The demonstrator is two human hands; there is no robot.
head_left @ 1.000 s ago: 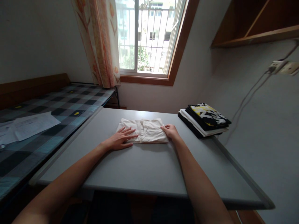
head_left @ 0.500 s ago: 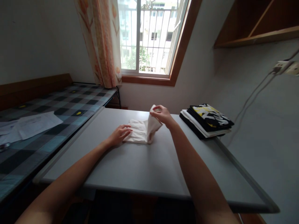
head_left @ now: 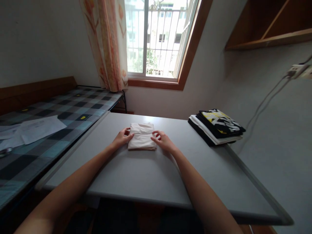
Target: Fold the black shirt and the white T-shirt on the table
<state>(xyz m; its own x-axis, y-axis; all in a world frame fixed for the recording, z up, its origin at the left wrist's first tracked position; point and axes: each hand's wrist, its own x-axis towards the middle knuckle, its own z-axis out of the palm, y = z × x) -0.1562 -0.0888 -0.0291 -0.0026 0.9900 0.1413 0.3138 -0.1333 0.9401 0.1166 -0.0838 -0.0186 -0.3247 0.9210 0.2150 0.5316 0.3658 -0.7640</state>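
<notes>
A folded white cloth [head_left: 142, 136] lies flat on the table as a small square with several layers at its front edge. My left hand [head_left: 123, 137] holds its left side, the thumb on top and the fingers curled at the edge. On the opposite side, my right hand [head_left: 162, 140] has its thumb and fingers bent around the right edge. Whether any fingertips reach under the cloth is hidden.
The grey-white table [head_left: 136, 175] has a raised rim. A stack of folded clothes [head_left: 216, 126] sits at its back right. Left of the table is a bed with a checked cover [head_left: 60, 143] and papers [head_left: 40, 130]. A wooden shelf [head_left: 273, 39] hangs at the upper right.
The raised right part of the cloth has been folded over to the left and now lies flat. My right hand has come down to the right edge; my left hand has shifted slightly back along the left edge.
</notes>
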